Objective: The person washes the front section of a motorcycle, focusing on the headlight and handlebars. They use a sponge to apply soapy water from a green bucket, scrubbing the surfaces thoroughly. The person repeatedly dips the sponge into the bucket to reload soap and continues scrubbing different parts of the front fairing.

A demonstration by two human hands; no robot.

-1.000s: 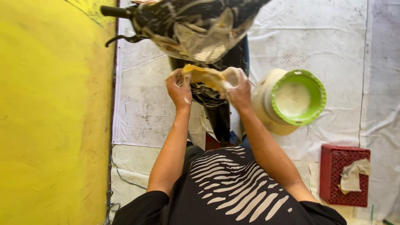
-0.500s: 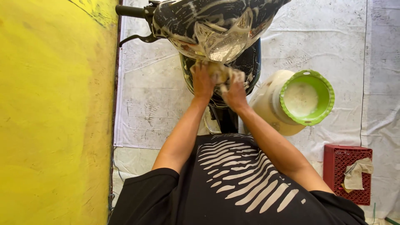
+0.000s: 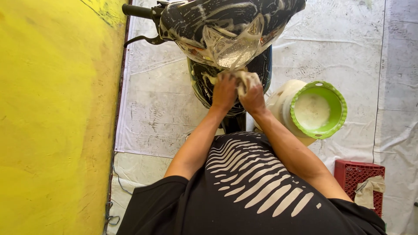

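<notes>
Yellow wall stands left of the soapy motorcycle. Left hand and right hand, raised since a second ago, both clutch the sponge cloth just under the headlight, scrubbing there. Green basin sits right.

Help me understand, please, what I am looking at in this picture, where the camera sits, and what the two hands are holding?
The camera is worn on a person's head and looks straight down, so you see their black striped shirt and both bare arms reaching forward. The left hand and right hand together press a soapy yellowish cloth against the front of a black motorcycle, just below its headlight, which is streaked with suds. To the right, a green basin of foamy water sits on a pale bucket. A red crate with a rag stands at lower right. A white tarp covers the ground; a yellow wall fills the left.
</notes>
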